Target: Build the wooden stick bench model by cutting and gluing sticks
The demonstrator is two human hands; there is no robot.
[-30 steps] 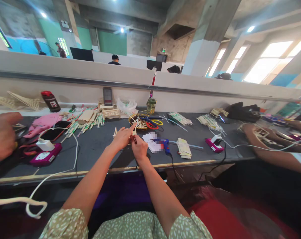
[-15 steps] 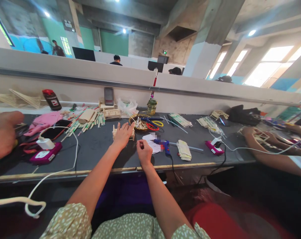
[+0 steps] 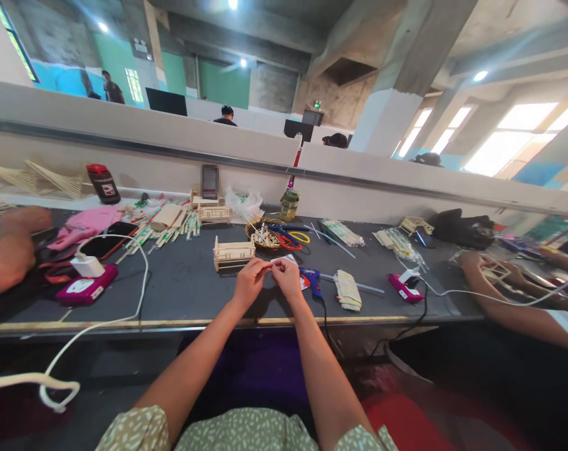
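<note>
We see the left hand (image 3: 250, 280) and right hand (image 3: 286, 279) meet fingertip to fingertip, both pinched shut on 1 tiny piece (image 3: 271, 267), too small to identify. It is over the grey bench (image 3: 180, 282), near the stick frame (image 3: 234, 253) and glue gun (image 3: 312, 280).

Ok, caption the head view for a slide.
The left hand and right hand pinch together over a dark bench, near a small wooden frame and blue glue gun.
</note>
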